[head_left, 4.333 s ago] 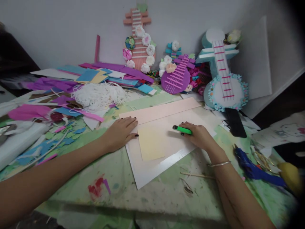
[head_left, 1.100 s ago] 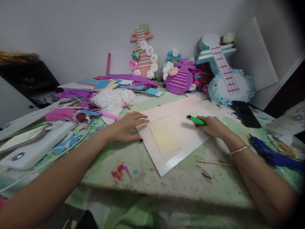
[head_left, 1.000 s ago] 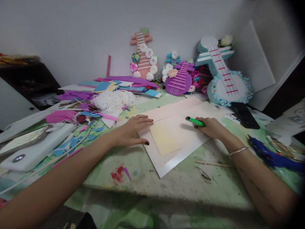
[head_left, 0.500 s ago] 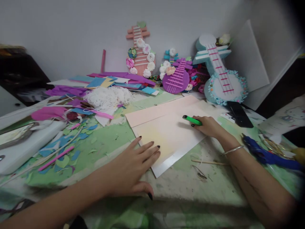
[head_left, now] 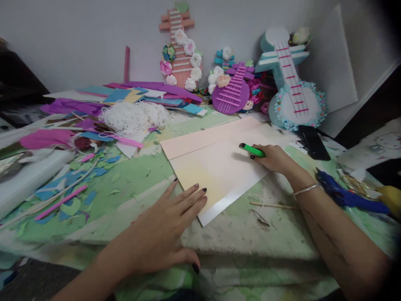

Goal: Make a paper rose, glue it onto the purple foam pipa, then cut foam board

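A pale pink and yellowish sheet of card (head_left: 216,163) lies at an angle on the table in front of me, with a straight line running across its far left part. My left hand (head_left: 169,221) is spread flat, fingertips on the sheet's near left edge and thumb on the tablecloth. Over the right part of the sheet, my right hand (head_left: 272,158) grips a green cutter knife (head_left: 253,150), its dark end pointing left. The blade is not visible. A bracelet circles my right wrist.
Along the wall stand a pink guitar-shaped craft (head_left: 181,62), a purple one (head_left: 232,94) and a white-and-blue one (head_left: 294,96). White string (head_left: 134,117) and paper scraps (head_left: 72,188) lie left. At right are a phone (head_left: 315,142), a blue glue gun (head_left: 347,192) and a thin stick (head_left: 272,205).
The view has tilted down and shifted slightly, so the background sits higher in it. Both hands keep nearly the same places on the sheet, the right still holding the cutter knife.
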`<state>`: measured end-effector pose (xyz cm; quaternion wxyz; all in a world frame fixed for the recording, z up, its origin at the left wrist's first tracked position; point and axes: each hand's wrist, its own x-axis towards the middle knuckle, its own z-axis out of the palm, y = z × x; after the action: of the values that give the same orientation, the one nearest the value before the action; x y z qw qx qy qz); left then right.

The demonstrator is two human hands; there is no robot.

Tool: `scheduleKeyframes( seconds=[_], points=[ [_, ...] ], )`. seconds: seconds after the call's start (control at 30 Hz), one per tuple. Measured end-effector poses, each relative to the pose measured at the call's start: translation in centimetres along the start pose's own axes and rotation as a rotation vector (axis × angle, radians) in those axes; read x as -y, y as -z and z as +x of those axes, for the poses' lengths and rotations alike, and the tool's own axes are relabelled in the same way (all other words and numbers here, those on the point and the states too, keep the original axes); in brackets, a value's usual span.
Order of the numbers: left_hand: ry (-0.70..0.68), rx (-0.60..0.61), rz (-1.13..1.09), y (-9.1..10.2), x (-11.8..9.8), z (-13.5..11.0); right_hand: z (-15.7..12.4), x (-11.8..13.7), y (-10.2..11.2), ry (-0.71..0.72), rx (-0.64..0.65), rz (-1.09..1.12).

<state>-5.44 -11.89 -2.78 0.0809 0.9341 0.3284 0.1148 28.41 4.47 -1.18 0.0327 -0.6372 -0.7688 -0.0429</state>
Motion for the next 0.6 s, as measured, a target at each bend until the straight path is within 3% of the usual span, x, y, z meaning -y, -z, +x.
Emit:
scheduleKeyframes(
  seconds=[0.23, 0.43, 0.5, 0.6],
  points=[
    [0.080, -0.096, 0.049, -0.8, -1.0, 0.3, -0.1, 0.1, 0.2, 0.011, 0.020, 0.013],
    [0.328, -0.476, 0.119, -3.6, -3.9, 0.4, -1.7, 2.6, 2.1, 0.042, -0.139, 0.180],
    [0.366, -0.539, 0.133, -4.1, -4.5, 0.5, -2.9, 4.2, 2.7, 0.178, -0.148, 0.301],
    [0.390, -0.535, 0.161, -4.5, -4.7, 0.9, -4.7, 6.9, 3.0, 0.549, -0.040, 0.394]
  ],
)
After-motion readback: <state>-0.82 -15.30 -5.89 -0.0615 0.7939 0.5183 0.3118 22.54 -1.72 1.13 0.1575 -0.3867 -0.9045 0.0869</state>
